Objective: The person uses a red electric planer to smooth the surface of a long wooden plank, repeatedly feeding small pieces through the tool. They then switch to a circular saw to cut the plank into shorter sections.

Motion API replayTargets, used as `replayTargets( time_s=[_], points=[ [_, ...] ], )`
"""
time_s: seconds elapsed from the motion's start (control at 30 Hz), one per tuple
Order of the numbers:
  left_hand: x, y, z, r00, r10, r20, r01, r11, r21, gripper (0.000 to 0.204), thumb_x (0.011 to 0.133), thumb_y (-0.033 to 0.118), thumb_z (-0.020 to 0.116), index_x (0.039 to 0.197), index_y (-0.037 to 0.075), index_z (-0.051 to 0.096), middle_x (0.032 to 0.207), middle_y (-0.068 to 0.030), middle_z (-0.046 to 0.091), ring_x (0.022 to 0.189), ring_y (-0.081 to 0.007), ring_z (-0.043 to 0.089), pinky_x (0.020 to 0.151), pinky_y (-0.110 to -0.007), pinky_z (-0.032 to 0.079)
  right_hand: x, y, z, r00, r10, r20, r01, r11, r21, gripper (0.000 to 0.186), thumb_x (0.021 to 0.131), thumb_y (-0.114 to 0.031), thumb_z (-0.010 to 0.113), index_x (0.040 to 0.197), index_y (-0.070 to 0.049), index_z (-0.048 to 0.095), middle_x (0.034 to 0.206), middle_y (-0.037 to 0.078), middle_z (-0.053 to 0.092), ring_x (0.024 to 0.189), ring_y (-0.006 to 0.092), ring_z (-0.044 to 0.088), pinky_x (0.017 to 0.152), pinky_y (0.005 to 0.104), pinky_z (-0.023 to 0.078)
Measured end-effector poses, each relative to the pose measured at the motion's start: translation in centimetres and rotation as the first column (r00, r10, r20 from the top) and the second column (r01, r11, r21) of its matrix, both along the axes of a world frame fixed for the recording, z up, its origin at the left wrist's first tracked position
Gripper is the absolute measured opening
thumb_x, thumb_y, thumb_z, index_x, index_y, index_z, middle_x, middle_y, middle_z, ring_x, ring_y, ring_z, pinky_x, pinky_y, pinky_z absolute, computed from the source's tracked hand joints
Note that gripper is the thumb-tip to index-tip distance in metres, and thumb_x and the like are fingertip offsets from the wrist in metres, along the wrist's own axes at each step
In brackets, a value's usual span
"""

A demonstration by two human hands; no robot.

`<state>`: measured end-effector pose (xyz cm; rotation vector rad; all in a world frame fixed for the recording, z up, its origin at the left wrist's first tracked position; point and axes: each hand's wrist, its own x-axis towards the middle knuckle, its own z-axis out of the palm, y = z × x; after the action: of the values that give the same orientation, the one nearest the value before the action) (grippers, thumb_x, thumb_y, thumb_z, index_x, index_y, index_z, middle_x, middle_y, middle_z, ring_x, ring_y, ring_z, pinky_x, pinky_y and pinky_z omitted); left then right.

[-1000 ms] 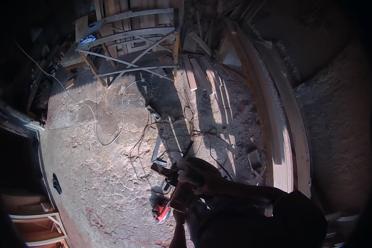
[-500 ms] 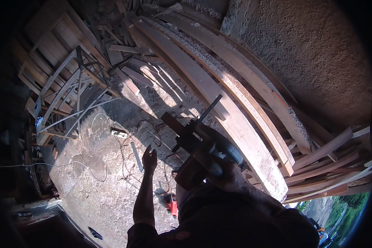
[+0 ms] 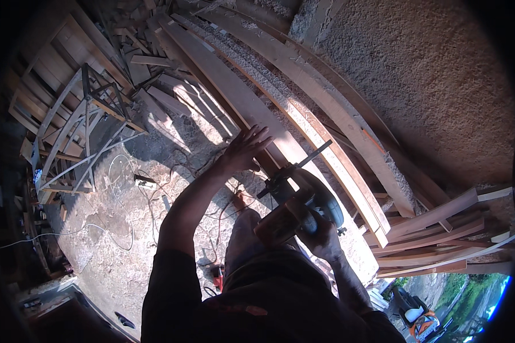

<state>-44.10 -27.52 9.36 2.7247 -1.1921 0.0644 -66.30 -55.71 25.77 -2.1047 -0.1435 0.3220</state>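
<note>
My right hand [image 3: 324, 239] is wrapped round the handle of a dark power tool, which looks like a circular saw [image 3: 320, 197]. A straight guide bar [image 3: 315, 153] sticks out from its front. The tool is at the near left edge of a long, pale wooden plank [image 3: 234, 94]; its blade is hidden. My left hand [image 3: 246, 150] is open, its fingers spread at that same edge, just ahead of the saw. Whether it presses on the wood, I cannot tell.
More curved boards [image 3: 320, 103] lie alongside, strewn with shavings. A slatted wooden frame [image 3: 86, 131] and leaning boards stand at the far left. On the floor are cables, a small pale block [image 3: 146, 181] and a red tool [image 3: 218, 277]. Timber [image 3: 440, 234] is stacked at right.
My left hand has swung up and to the right from over the floor to the plank's edge. The saw has shifted slightly right in the picture, still in my right hand.
</note>
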Motion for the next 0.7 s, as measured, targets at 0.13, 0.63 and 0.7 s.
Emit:
replayTargets(
  time_s=[0.13,0.63,0.7],
  points=[
    [2.2,-1.7,-1.0,0.997,-0.073,-0.027,0.073,0.997,0.031,0.113,0.064,0.059,0.088,0.155,0.011,0.04,0.16,-0.0128,0.04,0.151,-0.034,0.032,0.125,-0.05,0.026,0.5,0.4,-0.4,0.998,-0.044,0.042,0.046,0.998,-0.053,0.06,0.085,-0.011,0.075,0.142,-0.003,0.058,0.112,0.019,0.074,0.105,0.0296,0.074,0.089,0.0396,0.058],
    [4.5,-1.3,-2.0,0.96,-0.265,0.092,0.23,0.932,0.281,0.075,0.081,0.028,0.078,0.146,0.005,0.051,0.147,-0.0065,0.055,0.143,-0.0232,0.044,0.127,-0.038,0.025,1.9,0.2,-1.8,1.0,0.004,0.031,-0.004,1.0,0.01,0.045,0.085,-0.023,0.081,0.119,0.002,0.067,0.092,0.02,0.076,0.085,0.0347,0.076,0.073,0.0433,0.06],
    [4.6,-1.1,-2.8,0.969,-0.232,0.091,0.202,0.945,0.258,0.075,0.08,0.028,0.078,0.147,0.006,0.051,0.147,-0.0064,0.055,0.144,-0.023,0.044,0.127,-0.038,0.025,1.9,-0.2,-2.2,0.999,0.021,-0.041,-0.02,1.0,0.015,0.047,0.086,-0.025,0.08,0.122,0.002,0.066,0.093,0.02,0.076,0.087,0.0351,0.076,0.075,0.0436,0.06]
  ],
)
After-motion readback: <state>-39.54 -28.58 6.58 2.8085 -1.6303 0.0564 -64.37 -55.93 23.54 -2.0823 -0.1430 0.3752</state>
